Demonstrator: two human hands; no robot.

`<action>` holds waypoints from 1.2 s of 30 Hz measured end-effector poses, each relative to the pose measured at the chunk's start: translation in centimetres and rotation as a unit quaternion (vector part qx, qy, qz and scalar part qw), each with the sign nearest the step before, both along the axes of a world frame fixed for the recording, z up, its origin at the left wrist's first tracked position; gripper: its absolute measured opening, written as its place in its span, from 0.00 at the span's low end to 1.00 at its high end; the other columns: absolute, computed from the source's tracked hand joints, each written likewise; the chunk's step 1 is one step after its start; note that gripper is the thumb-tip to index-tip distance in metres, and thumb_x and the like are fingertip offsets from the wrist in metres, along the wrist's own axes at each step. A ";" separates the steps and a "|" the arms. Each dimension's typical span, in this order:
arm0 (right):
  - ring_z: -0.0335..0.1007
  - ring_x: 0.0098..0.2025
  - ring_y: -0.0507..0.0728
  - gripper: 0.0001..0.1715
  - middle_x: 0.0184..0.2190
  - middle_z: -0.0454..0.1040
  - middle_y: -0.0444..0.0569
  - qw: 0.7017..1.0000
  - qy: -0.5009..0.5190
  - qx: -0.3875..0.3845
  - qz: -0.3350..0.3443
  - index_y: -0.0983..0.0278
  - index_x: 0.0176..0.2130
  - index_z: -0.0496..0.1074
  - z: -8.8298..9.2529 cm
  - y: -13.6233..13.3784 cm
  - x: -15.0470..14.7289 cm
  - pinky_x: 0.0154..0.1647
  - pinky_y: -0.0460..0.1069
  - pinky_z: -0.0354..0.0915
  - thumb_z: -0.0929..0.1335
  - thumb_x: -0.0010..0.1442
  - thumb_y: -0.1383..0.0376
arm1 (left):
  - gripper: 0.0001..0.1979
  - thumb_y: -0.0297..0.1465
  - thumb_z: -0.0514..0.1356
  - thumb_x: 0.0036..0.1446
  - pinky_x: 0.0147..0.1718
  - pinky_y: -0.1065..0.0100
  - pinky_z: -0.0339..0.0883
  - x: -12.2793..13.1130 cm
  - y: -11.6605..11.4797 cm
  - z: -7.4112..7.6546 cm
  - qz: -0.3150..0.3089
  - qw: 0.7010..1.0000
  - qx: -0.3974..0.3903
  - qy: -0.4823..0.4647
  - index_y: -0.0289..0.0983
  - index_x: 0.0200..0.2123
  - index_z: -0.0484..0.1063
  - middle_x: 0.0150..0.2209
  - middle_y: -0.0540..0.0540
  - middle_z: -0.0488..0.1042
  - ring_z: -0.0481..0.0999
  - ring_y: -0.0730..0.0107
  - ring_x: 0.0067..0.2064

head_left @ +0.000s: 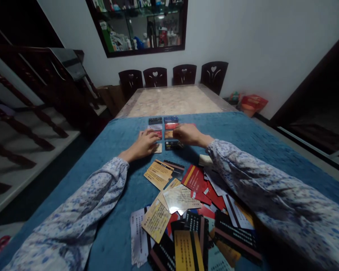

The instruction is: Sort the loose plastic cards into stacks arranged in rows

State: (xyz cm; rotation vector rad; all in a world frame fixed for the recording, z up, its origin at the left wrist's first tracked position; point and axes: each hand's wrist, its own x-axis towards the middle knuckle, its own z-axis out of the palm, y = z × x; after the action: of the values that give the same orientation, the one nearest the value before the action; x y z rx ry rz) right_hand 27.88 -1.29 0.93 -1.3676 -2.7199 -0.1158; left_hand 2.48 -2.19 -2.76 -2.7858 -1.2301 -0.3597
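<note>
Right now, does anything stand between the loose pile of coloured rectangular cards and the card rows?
Nothing visible: blue cloth separates the loose pile from the card rows, which the left hand and right hand partly cover.

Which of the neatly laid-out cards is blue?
The blue card, in the far row, just right of a black card; the others visible there are black, red, gold or pale.

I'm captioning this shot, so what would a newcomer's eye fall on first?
Probably the loose heap of colorful cards at the near end of the blue cloth. Next come the left hand and right hand, at the two neat columns of cards just beyond it. Four dark chairs stand at the far end of the table.
</note>
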 end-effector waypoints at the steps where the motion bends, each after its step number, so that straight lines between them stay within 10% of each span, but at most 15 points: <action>1: 0.76 0.43 0.59 0.15 0.44 0.82 0.55 1.000 -0.003 -0.003 -0.001 0.63 0.40 0.81 -0.1 -0.6 -0.1 0.34 0.49 0.56 0.65 0.63 0.71 | 0.17 0.35 0.55 0.67 0.60 0.43 0.56 -0.2 -0.7 -0.2 0.001 1.000 -0.001 -0.004 0.40 0.54 0.77 0.59 0.38 0.75 0.60 0.45 0.66; 16: 0.72 0.51 0.63 0.16 0.47 0.80 0.56 0.998 -0.026 -0.027 0.052 0.61 0.48 0.79 -1.6 -9.0 -2.6 0.43 0.52 0.65 0.66 0.68 0.57 | 0.18 0.33 0.55 0.68 0.63 0.44 0.57 -1.8 -9.2 -1.7 -0.046 0.997 -0.055 -0.015 0.44 0.58 0.75 0.60 0.42 0.76 0.60 0.49 0.69; 36: 0.68 0.53 0.65 0.26 0.50 0.76 0.60 0.992 -0.045 -0.082 0.080 0.67 0.48 0.79 -2.2 -11.8 -4.1 0.46 0.54 0.64 0.70 0.65 0.48 | 0.20 0.33 0.58 0.66 0.64 0.42 0.57 -2.6 -10.2 -2.1 -0.092 0.992 -0.067 -0.049 0.40 0.60 0.72 0.58 0.39 0.74 0.60 0.46 0.67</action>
State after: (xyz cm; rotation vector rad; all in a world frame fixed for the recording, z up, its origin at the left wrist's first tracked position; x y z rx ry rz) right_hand 23.76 -13.13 -1.31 -1.2011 -2.9600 0.0621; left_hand -0.11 -12.38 -4.85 -3.0413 -1.0529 -0.4464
